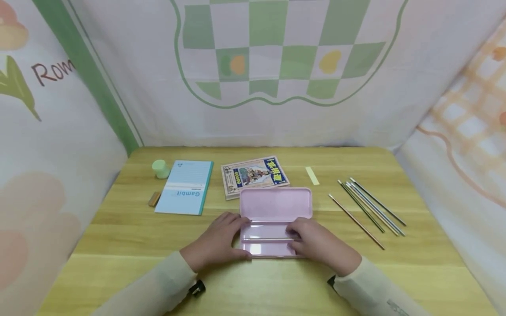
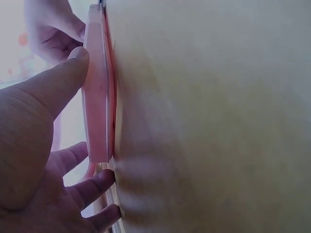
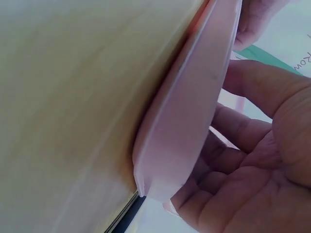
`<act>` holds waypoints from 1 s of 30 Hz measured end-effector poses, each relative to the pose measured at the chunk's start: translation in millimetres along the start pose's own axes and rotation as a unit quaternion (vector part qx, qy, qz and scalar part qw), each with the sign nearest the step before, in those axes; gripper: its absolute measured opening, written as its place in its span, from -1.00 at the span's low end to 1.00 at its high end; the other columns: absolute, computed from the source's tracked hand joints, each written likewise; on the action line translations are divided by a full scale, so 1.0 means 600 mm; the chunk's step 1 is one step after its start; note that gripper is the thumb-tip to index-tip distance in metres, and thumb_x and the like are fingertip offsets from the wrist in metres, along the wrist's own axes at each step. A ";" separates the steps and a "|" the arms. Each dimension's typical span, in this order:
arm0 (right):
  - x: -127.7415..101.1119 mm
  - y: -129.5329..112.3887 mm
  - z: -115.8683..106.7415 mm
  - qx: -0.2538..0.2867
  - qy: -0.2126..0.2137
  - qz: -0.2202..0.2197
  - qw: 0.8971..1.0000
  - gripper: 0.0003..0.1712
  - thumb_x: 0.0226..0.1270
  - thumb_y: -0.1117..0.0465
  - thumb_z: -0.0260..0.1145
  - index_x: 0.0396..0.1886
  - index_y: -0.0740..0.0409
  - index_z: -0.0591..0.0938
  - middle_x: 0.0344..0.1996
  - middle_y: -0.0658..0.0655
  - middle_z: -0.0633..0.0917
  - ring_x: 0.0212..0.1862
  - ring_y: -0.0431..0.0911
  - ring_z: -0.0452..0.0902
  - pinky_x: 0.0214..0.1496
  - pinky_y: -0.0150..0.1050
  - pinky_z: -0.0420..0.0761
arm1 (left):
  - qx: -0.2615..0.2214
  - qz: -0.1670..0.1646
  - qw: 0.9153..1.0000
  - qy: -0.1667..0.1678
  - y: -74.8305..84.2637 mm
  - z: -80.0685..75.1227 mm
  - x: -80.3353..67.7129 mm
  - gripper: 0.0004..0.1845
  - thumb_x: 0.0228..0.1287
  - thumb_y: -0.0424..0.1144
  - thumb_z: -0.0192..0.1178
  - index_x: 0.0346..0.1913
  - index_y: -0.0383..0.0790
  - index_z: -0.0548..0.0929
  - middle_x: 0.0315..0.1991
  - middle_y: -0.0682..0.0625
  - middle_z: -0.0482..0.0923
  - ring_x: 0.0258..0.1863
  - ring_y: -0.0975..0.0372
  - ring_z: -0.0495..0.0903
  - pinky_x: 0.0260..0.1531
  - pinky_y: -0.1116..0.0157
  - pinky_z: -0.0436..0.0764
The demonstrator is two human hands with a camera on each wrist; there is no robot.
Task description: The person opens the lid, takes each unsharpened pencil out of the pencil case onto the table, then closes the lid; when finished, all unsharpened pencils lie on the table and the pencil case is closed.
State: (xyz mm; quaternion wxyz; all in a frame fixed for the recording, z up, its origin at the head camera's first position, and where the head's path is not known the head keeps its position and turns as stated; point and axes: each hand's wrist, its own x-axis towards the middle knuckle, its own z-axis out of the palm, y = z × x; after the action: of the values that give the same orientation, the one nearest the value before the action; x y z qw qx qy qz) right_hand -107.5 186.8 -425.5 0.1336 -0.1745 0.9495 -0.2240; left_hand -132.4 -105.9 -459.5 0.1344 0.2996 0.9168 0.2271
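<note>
A pink pencil case (image 1: pixel 276 204) lies with its lid up on the wooden table, its shallow tray toward me. At its left end my left hand (image 1: pixel 221 243) holds the case, thumb by the near corner and forefinger by the hinge. The right hand (image 1: pixel 318 243) covers the right end with curled fingers, its thumb and fingertips reaching over the tray. A thin pale strip (image 1: pixel 265 238) runs lengthwise along the tray; whether it is a pencil or a divider is unclear. In the right wrist view, the thumb (image 3: pixel 252 77) crosses the case's near wall (image 3: pixel 187 107).
Right of the case lie several pencils (image 1: pixel 357 221). Behind it are a book (image 1: pixel 254 174) and a pale yellow strip (image 1: pixel 312 175). Leftward sit a notebook (image 1: pixel 186 186), a small green pot-like item (image 1: pixel 160 168) and a brown eraser-like block (image 1: pixel 154 199).
</note>
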 end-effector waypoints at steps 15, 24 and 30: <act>0.005 0.026 -0.007 0.021 0.022 -0.038 0.999 -0.87 0.30 0.19 0.49 -0.34 -0.10 0.67 -0.46 -0.22 0.58 -0.39 -0.27 0.47 -0.28 -0.31 0.60 | 0.001 0.005 1.000 -0.003 0.003 -0.003 0.000 0.05 0.03 0.43 0.42 0.56 0.07 0.34 0.45 0.04 0.36 0.44 0.12 0.28 0.53 0.02 0.21; -0.019 0.047 -0.036 0.093 0.091 -0.055 0.990 -0.82 0.29 0.22 0.50 -0.28 -0.18 0.69 -0.35 -0.23 0.64 -0.28 -0.24 0.53 -0.20 -0.29 0.64 | 0.002 0.003 1.000 -0.004 0.004 -0.006 0.000 0.05 0.04 0.41 0.43 0.55 0.06 0.34 0.45 0.02 0.38 0.44 0.12 0.28 0.53 0.03 0.20; -0.041 0.073 -0.069 0.105 0.149 -0.034 0.983 -0.85 0.30 0.25 0.51 -0.25 -0.11 0.72 -0.32 -0.15 0.69 -0.25 -0.21 0.59 -0.19 -0.30 0.68 | -0.002 -0.002 1.000 -0.008 0.002 -0.002 0.000 0.04 0.03 0.43 0.41 0.55 0.08 0.35 0.45 0.03 0.37 0.44 0.12 0.28 0.54 0.02 0.20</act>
State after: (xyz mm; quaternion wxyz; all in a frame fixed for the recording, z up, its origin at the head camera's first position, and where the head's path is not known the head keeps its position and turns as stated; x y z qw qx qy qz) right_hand -110.8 248.9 -405.9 0.0011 -0.1562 0.9235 -0.3504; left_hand -132.1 -105.5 -457.8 0.1422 0.2993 0.9160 0.2261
